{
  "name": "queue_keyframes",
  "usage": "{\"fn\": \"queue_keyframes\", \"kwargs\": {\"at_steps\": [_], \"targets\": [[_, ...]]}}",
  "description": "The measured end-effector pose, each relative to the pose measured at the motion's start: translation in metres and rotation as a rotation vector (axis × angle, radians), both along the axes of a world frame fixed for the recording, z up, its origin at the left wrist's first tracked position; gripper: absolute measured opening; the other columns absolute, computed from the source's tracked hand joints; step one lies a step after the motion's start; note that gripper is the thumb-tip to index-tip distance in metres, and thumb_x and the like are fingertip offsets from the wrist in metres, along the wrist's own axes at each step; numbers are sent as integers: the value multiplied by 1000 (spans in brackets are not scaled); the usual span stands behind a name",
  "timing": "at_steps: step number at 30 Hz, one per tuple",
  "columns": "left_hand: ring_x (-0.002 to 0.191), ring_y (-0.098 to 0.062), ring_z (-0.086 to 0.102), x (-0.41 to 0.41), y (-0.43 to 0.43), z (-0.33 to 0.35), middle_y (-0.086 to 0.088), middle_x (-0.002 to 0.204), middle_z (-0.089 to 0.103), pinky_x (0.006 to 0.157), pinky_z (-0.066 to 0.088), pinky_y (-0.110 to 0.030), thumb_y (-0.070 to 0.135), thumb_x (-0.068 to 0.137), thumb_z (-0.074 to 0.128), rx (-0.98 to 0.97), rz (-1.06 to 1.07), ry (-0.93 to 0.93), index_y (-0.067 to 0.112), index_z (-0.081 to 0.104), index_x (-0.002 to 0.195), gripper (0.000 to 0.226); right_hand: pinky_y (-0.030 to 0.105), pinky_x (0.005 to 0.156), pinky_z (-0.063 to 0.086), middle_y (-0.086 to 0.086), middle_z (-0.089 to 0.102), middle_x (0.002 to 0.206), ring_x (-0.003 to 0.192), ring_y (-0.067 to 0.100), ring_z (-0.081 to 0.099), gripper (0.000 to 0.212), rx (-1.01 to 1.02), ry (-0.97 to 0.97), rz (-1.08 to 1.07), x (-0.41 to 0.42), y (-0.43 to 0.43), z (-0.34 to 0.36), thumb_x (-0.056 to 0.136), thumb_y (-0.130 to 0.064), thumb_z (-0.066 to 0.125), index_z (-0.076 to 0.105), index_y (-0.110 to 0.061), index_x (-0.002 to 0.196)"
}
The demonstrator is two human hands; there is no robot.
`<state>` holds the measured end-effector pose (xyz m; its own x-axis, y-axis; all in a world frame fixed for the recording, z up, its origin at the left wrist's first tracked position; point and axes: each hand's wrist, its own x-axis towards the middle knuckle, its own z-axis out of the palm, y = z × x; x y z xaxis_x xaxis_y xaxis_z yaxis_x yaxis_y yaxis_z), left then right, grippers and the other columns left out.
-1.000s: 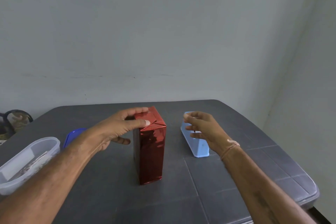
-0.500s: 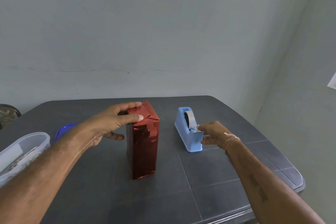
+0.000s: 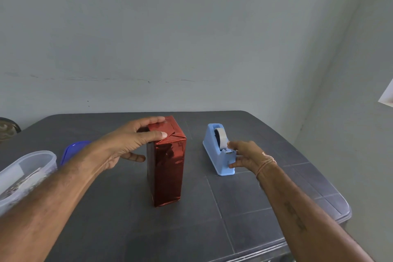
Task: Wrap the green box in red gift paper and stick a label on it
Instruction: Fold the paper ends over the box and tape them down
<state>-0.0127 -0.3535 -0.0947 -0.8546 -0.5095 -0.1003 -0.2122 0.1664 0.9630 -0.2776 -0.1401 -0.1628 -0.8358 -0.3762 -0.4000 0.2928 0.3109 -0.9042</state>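
A tall, narrow box wrapped in shiny red gift paper [image 3: 168, 168] stands upright near the middle of a dark grey worktop [image 3: 244, 198]. None of the green box shows through the wrapping. On its top end the paper is folded into overlapping triangular flaps.

The person's left hand [image 3: 125, 144] reaches in from the left and rests on that top end. Its fingers [image 3: 158, 134] lie straight and flat across the folded flaps, pressing them down, while the thumb sits lower, against the box's left side.

To the right of the box, apart from it, a light blue tape dispenser [image 3: 210, 144] sits on the worktop with a roll of tape [image 3: 222, 139] in it. The right hand [image 3: 248, 155], with thin thread bands around the wrist, is at the near, cutter end of the dispenser. One finger is up by the tape and the thumb is low on the dispenser's front. I cannot tell whether this hand is pinching the tape end or only touching it.

At the far left edge a clear plastic container [image 3: 32, 161] holds something pale and indistinct. Just behind the left forearm lies a dark blue lid [image 3: 72, 151]. A plain pale wall rises behind the worktop.
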Motion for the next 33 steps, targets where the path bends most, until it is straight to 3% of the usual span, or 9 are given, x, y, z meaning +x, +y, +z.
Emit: {"fn": "queue_keyframes", "kwargs": {"at_steps": [9,12,16,20,22,27,33], "targets": [[120,-9,55,0,3,0,9,134,57,68,62,-36,37,82,81,12,5,2,52,65,125,48,50,80,63,18,61,125,110,37,65,42,-150,-22,-58,5,10,-20,93,-21,70,57,1,126],[122,-10,55,1,3,1,9,135,58,68,62,-36,37,82,81,14,5,0,52,66,124,47,52,86,61,18,62,124,112,35,65,39,-175,-23,-75,7,12,-29,93,-19,72,61,3,122],[121,-8,56,1,3,1,9,134,58,70,62,-37,38,82,81,12,5,0,52,66,125,48,45,76,64,19,59,129,114,35,64,45,-224,-7,-99,10,15,-40,89,-18,76,60,5,124],[120,-7,55,2,4,2,10,134,58,70,62,-37,38,81,81,11,3,0,52,65,125,49,49,87,62,18,59,130,116,35,63,44,-242,-4,-121,15,19,-48,89,-17,76,59,6,122],[120,-6,55,2,5,2,10,134,58,70,62,-37,38,81,81,13,4,-1,52,65,125,49,46,85,62,17,60,125,116,35,64,41,-256,5,-126,20,20,-51,90,-17,76,61,7,118],[118,-6,56,2,4,2,10,133,59,72,62,-38,37,82,80,16,0,-1,52,65,125,47,33,71,64,12,67,101,100,28,68,19,-345,77,-125,31,23,-58,91,-20,75,68,-2,87],[115,-4,57,1,6,3,12,130,59,72,62,-38,37,82,80,16,-2,1,51,66,125,47,35,73,65,12,71,100,97,23,69,22,-345,154,-158,33,23,-70,91,-20,75,71,2,93]]}}
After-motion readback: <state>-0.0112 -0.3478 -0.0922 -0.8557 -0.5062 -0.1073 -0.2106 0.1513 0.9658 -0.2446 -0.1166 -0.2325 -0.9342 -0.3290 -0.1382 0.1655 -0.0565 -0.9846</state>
